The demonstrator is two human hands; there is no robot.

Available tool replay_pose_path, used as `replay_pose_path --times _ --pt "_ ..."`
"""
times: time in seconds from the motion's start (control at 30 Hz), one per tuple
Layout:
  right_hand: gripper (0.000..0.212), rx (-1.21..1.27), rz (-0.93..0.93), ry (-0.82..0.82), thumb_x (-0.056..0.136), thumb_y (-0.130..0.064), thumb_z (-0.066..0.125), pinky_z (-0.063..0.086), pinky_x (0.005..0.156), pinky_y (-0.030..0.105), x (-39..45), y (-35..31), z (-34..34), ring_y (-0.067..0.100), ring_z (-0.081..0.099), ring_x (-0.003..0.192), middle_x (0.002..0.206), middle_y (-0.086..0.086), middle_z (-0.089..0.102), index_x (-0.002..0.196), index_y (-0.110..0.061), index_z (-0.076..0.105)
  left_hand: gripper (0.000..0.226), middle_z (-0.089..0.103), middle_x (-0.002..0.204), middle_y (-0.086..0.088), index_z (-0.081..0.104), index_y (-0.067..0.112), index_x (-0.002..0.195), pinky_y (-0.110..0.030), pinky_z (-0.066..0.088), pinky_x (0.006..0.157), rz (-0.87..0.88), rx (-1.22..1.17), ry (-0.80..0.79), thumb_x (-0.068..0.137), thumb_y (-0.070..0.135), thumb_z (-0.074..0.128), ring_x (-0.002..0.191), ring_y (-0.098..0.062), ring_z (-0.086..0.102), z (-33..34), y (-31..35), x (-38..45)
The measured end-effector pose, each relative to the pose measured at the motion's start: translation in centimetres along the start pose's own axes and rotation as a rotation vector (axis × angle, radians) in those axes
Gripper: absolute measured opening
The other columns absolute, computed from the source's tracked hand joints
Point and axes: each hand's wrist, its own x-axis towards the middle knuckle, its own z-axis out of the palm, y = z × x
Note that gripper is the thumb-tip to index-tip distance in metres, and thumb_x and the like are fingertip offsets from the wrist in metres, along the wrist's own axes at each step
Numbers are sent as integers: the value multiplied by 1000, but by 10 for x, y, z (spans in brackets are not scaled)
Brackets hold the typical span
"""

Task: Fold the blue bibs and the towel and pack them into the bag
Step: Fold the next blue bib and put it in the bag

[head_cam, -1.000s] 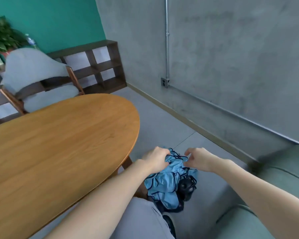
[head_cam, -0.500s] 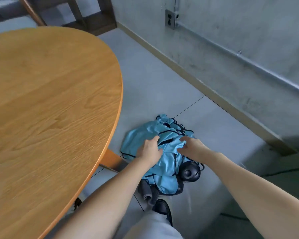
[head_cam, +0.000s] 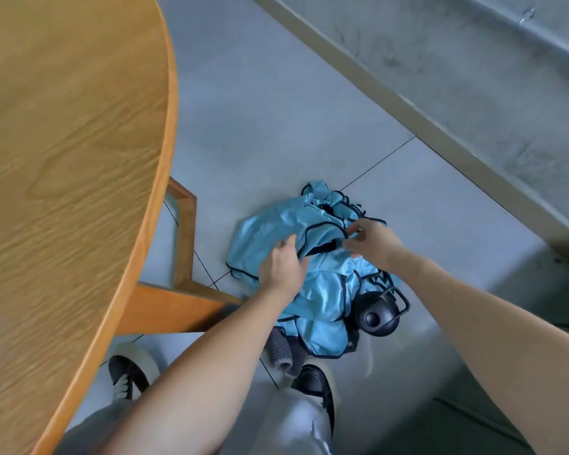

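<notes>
**A:** Where are the bibs?

**B:** The bibs (head_cam: 312,290) lie in a crumpled heap on the grey tiled floor (head_cam: 260,110), just beside the leg of a wooden table (head_cam: 63,159), in front of the person's shoes. They are light blue with thin dark piping along the edges.

**A:** And the hands?

**B:** The left hand (head_cam: 281,267) rests on the heap's near left side, fingers curled into a fold of cloth. The right hand (head_cam: 370,239) is at the heap's top right, thumb and fingertips drawn together, apparently pinching a piped edge; blur hides the exact contact.

**A:** How would the cloth handle?

**B:** It looks thin, shiny and slippery, probably very light and limp. It would likely slide and bunch, and the pieces seem tangled. The piped hems or shoulder straps look like the firmest places to take hold.

**A:** Anything else there?

**B:** A grey ribbed towel (head_cam: 284,351) peeks out under the heap's near edge; it looks thicker and softer. Black headphones (head_cam: 376,315), hard and rounded, touch the heap's right side. I see no bag.
</notes>
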Motion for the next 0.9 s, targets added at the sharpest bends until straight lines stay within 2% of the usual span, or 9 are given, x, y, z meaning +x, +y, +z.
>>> replay_pose_path --times 0.07,0.1,0.2,0.27,0.43,0.53,0.67,0.8,0.9 --pt "2 67 -30 12 95 -18 66 44 52 20 -2 0 -3 15 65 64 76 -1 73 97 -19 65 54 58 131 -7 41 19 148 -39 51 84 8 -16 10 100 38 59 111 -29 62 0 1 1" --pt "3 103 -41 19 95 -17 66 49 59 25 -4 -2 -5 15 70 68 75 -1 74 92 -19 66 55 58 132 -6 41 20 148 -39 51 83 17 -27 20 100 38 60 112 -29 62 -2 2 1" --pt "5 169 -55 30 95 -16 66 57 74 41 -5 -6 -7 15 75 76 82 2 76 91 -16 68 58 58 135 -5 43 22 148 -41 53 86 54 -73 52 97 40 64 116 -29 61 -8 9 3" --pt "3 198 -55 46 96 -16 64 58 78 43 -4 -10 -6 15 75 77 88 6 76 94 -15 64 57 57 137 -5 44 23 147 -44 54 89 68 -99 68 97 40 64 117 -29 61 -13 15 5" --pt "19 280 28 -25 94 -19 70 60 79 37 3 -12 7 13 74 71 92 7 77 111 -16 62 57 53 142 -5 42 24 149 -41 52 92 82 -70 58 98 41 63 121 -29 59 -13 17 9" --pt "18 331 37 -63 92 -21 73 60 80 38 4 -8 14 15 75 71 84 2 78 108 -16 67 57 53 143 -4 42 24 149 -42 50 95 100 -60 30 98 39 64 124 -29 57 -9 9 9" --pt "15 403 57 -61 90 -22 76 57 71 33 1 -13 12 15 71 63 81 2 77 102 -14 71 56 54 143 -2 44 26 147 -41 51 92 109 -60 28 97 40 65 122 -28 58 -15 3 11" --pt "8 334 9 -12 90 -24 75 52 63 25 -1 -22 7 13 55 57 70 -1 65 94 -17 74 59 54 143 -3 43 27 148 -42 51 94 104 -83 48 96 42 66 125 -27 56 -23 11 16" --pt "5 338 -76 -11 91 -25 74 50 69 29 -9 -26 6 19 54 77 93 5 70 88 -24 72 58 56 142 -3 47 27 147 -43 50 97 131 -118 65 94 42 68 127 -26 54 -23 15 16"
